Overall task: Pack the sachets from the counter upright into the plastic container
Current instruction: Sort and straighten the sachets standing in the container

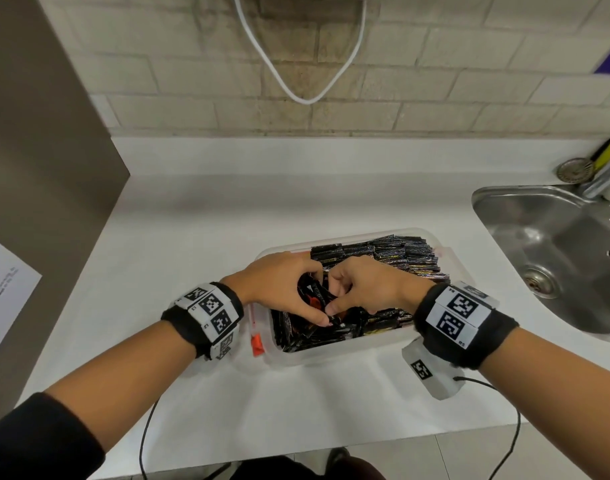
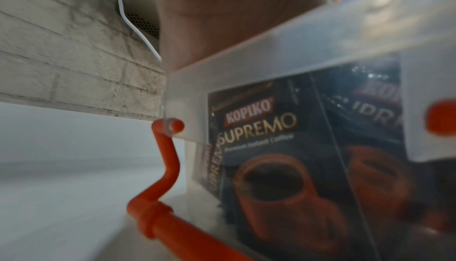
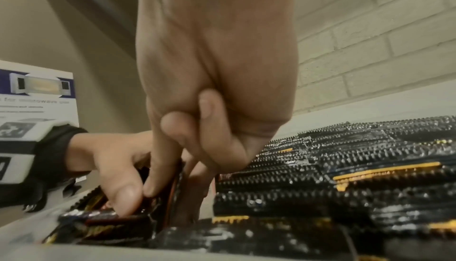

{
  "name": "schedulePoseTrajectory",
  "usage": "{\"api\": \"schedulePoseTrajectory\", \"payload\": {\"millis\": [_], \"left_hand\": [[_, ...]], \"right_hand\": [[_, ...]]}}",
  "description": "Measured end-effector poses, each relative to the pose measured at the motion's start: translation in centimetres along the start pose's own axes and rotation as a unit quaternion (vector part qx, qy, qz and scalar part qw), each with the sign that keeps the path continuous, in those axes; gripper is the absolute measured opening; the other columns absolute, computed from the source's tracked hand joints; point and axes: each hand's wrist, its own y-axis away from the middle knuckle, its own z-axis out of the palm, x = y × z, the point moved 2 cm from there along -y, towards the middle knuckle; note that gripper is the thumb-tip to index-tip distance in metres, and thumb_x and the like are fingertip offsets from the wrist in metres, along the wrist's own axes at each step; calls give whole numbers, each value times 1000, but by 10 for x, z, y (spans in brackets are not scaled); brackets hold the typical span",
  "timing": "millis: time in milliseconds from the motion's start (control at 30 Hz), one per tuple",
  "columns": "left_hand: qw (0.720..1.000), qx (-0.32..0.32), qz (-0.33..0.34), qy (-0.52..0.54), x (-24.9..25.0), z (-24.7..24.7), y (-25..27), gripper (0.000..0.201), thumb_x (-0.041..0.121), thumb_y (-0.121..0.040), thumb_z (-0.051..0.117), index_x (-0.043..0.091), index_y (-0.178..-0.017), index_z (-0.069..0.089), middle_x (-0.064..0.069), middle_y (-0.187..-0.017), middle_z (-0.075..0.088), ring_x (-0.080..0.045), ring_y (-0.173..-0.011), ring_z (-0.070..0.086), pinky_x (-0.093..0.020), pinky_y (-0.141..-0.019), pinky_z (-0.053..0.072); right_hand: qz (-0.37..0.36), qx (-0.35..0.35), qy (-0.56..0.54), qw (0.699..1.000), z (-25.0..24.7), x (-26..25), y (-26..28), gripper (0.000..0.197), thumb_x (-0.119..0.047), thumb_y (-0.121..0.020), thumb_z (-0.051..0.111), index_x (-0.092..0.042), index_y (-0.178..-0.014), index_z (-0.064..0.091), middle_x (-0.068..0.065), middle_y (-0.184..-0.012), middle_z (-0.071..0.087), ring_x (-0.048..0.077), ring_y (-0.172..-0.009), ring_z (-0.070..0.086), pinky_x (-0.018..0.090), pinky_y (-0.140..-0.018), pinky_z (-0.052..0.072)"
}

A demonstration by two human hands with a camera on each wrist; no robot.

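Note:
A clear plastic container (image 1: 450,261) with orange latches sits on the white counter, packed with black coffee sachets (image 1: 400,252) standing on edge. Both hands reach into its left part. My left hand (image 1: 279,289) and right hand (image 1: 362,285) together grip a small bundle of sachets (image 1: 312,296) between thumbs and fingers, pressed down among the packed ones. In the right wrist view the right hand (image 3: 197,148) has its fingers down in the gap beside the rows of sachets (image 3: 345,167), and the left hand (image 3: 118,171) pinches the bundle from the other side. The left wrist view shows sachets (image 2: 266,158) through the container wall (image 2: 296,54).
A steel sink (image 1: 556,251) lies to the right, with a tap and sponge behind it. A white cable (image 1: 296,81) hangs on the brick wall. A paper sheet (image 1: 5,282) hangs on the brown panel at left. An orange latch handle (image 2: 162,177) lies against the counter.

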Motion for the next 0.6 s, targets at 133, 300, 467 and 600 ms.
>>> {"api": "schedulePoseTrajectory", "payload": {"millis": [133,300,467,600], "left_hand": [[998,53,12,-33,2,3,3,60,94,-54,60,39,-75,50,18,-63,50,-1,-59,47,-25,-55,32],[998,57,12,-34,3,3,7,59,94,-54,62,42,-78,47,23,-66,53,0,-58,49,-25,-54,32],[999,49,7,8,4,2,7,52,94,-55,61,46,-72,53,37,-73,56,8,-68,54,-23,-54,32],[999,42,13,26,2,1,5,43,95,-52,62,58,-73,55,35,-75,60,9,-72,57,-23,-57,38]], "right_hand": [[9,-62,-36,997,-3,1,1,17,-22,-90,76,-14,-87,61,-6,-66,67,8,-36,44,19,-39,35],[18,-88,-27,996,-11,-3,8,10,-16,-96,68,-11,-93,60,15,-60,55,11,-35,39,19,-38,31],[29,-52,-35,998,-23,-3,14,13,-8,-92,70,-11,-98,59,17,-92,74,9,-36,41,18,-36,31],[22,-34,-14,999,-23,-2,14,31,-9,-89,72,-24,-114,62,3,-81,66,12,-45,44,20,-40,36]]}}
